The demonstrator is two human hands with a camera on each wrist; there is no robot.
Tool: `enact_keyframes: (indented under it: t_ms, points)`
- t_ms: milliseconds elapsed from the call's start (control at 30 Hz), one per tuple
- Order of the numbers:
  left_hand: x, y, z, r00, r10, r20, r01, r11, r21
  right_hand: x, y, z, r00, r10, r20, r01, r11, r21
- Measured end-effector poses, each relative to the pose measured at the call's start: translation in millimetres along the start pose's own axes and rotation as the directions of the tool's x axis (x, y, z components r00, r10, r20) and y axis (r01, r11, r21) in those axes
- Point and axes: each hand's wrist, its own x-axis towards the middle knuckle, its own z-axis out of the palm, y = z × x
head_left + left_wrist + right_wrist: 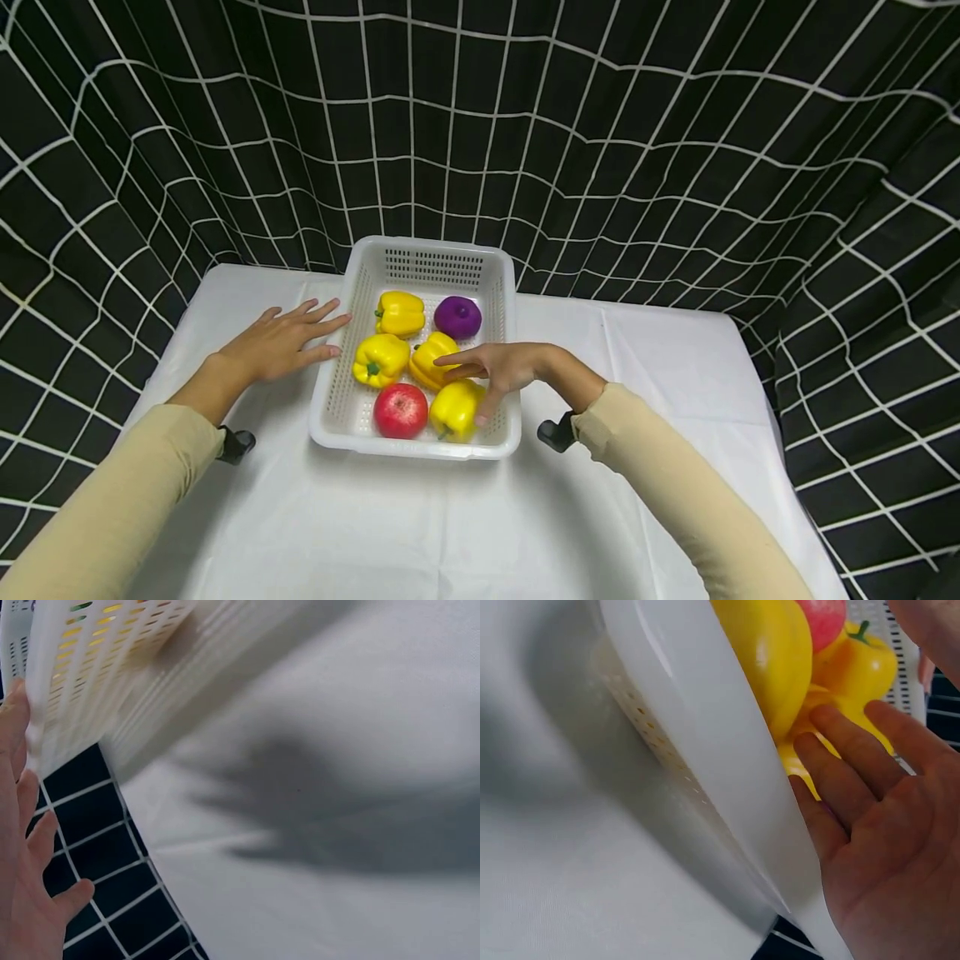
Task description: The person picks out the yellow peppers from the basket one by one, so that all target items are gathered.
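Note:
A white plastic basket [423, 449] with slotted walls stands on the table. Inside it lie several yellow bell peppers [381, 360], a red round fruit [401, 411] at the near side and a purple round item [457, 317] at the far right. My left hand [281, 343] has its fingers spread, with the fingertips right at the basket's left rim. My right hand [504, 372] reaches over the right rim, fingers extended above the near-right pepper [457, 408] and the middle pepper [431, 358]. In the right wrist view the palm [900, 855] shows nothing gripped.
A white cloth [360, 533] covers the table under the basket. Black curtains with a white grid [480, 125] hang close behind the table and along both sides. Dark wrist mounts [557, 432] sit at both sleeve cuffs.

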Motion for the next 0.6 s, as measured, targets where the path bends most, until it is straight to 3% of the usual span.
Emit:
enact_keyframes:
  t_ms: [167,433,600]
  points:
    - [-0.3,-0.9,0.2,1.0,0.001,-0.002,-0.001,1.0,0.0,6.1,-1,-2,1.0,-0.01,0.025,0.01,1.0,-0.01]
    - [0.7,-2.4,1.7,1.0,0.002,-0.004,-0.002,1.0,-0.006,13.5,-2,-4,0.997,0.053,0.049,-0.051,0.997,-0.055]
    - [1.0,-2.0,2.4,1.0,-0.003,0.0,0.003,1.0,-0.01,16.3,-5,-3,0.996,0.09,0.025,-0.087,0.989,-0.119]
